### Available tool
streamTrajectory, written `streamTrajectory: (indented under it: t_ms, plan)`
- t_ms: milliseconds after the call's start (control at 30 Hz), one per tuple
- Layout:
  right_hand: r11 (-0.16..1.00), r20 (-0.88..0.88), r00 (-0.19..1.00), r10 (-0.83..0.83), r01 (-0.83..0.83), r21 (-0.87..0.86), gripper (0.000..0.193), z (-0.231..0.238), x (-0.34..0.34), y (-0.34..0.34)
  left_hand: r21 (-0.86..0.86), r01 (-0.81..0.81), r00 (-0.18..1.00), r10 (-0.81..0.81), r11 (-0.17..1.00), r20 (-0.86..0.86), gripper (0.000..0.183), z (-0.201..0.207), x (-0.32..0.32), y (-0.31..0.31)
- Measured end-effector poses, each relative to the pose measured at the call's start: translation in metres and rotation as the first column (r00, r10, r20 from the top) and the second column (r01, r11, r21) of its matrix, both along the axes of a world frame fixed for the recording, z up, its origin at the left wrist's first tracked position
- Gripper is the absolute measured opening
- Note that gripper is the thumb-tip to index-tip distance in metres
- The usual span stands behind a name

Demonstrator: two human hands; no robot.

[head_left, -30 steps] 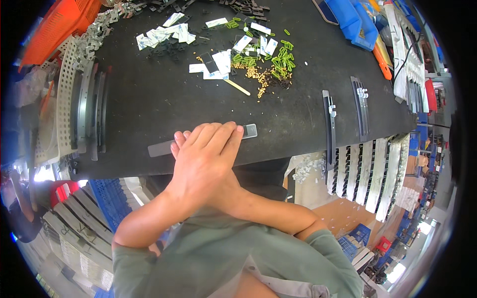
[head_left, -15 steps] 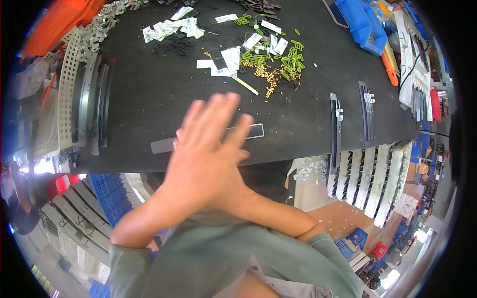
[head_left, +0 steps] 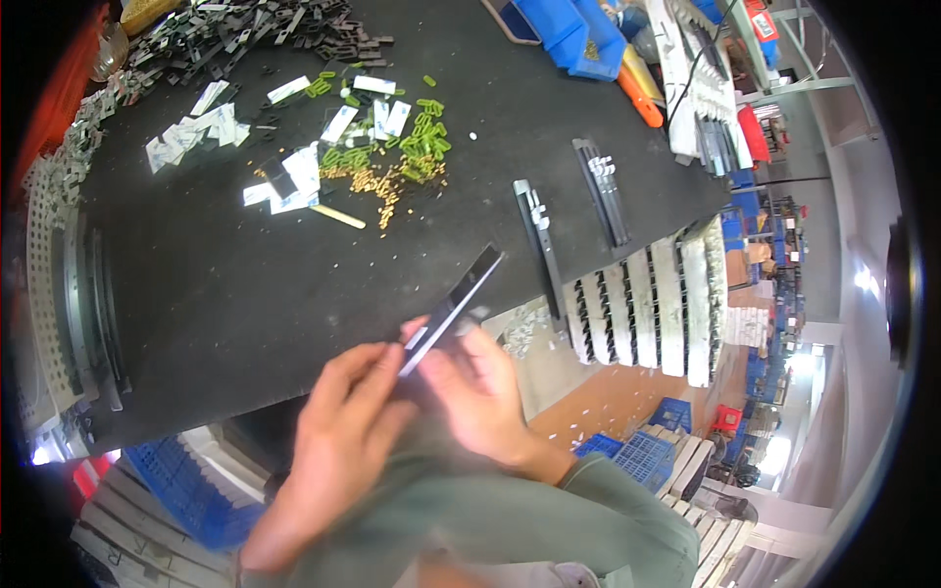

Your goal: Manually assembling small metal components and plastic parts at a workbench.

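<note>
A flat dark strip (head_left: 461, 294) with a bright edge is raised at a slant above the table's front edge. My left hand (head_left: 338, 421) pinches its lower end between closed fingers. On the other side of that end, my right hand (head_left: 480, 397) also has its fingers closed about the strip, thumb near its lower edge. Motion blurs some fingertips, and the fingers cover the strip's bottom end. The upper end points away to the right, free of both hands.
On the black table (head_left: 245, 314) lie green rings (head_left: 426, 137), small brass pieces (head_left: 382, 186), white adhesive pads (head_left: 201, 132) and a wooden stick (head_left: 338, 216). Slotted metal rails (head_left: 539, 235) rest at right. A blue bin (head_left: 578, 39) and orange-handled tool (head_left: 639, 98) stand far right; white racks (head_left: 647, 304) adjoin the edge.
My hands, overlapped above a strip lying on the table before, have drawn apart and now hold a strip in the air. The view has swung to the right.
</note>
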State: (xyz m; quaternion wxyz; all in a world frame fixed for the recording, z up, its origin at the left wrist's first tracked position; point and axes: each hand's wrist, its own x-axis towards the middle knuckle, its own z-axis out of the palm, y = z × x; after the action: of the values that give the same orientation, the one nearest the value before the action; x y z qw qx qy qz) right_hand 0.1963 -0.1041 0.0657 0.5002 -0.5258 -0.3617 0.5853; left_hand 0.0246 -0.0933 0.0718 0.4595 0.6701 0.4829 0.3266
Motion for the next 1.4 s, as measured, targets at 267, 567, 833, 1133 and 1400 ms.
streamTrajectory:
  t_ms: [267,567,833,1133,1400]
  plan:
    - [0.971,0.972,-0.030,-0.234,0.043,0.235,0.022,-0.012,0.095,0.029,0.066,-0.186,0.982,0.188,0.980,-0.013,0.020,-0.039,-0.023,0.032]
    - [0.885,0.891,-0.192,-0.411,0.151,0.441,0.024,-0.044,0.153,0.084,-0.027,-0.298,0.942,0.298,0.954,0.154,0.014,-0.051,-0.020,0.030]
    - [0.842,0.831,-0.363,-0.422,0.184,0.507,0.024,-0.065,0.207,0.125,0.019,-0.257,0.962,0.254,0.966,0.100,0.014,-0.055,-0.035,0.027]
    - [0.939,0.950,0.091,-0.299,-0.148,0.310,0.043,-0.042,0.110,0.063,0.248,-0.216,0.954,0.258,0.944,-0.153,0.018,0.018,-0.091,0.077]
    - [0.944,0.967,0.047,-0.249,-0.213,0.253,0.056,-0.048,0.108,0.063,0.368,-0.183,0.705,0.383,0.912,-0.598,0.032,0.019,-0.147,0.231]
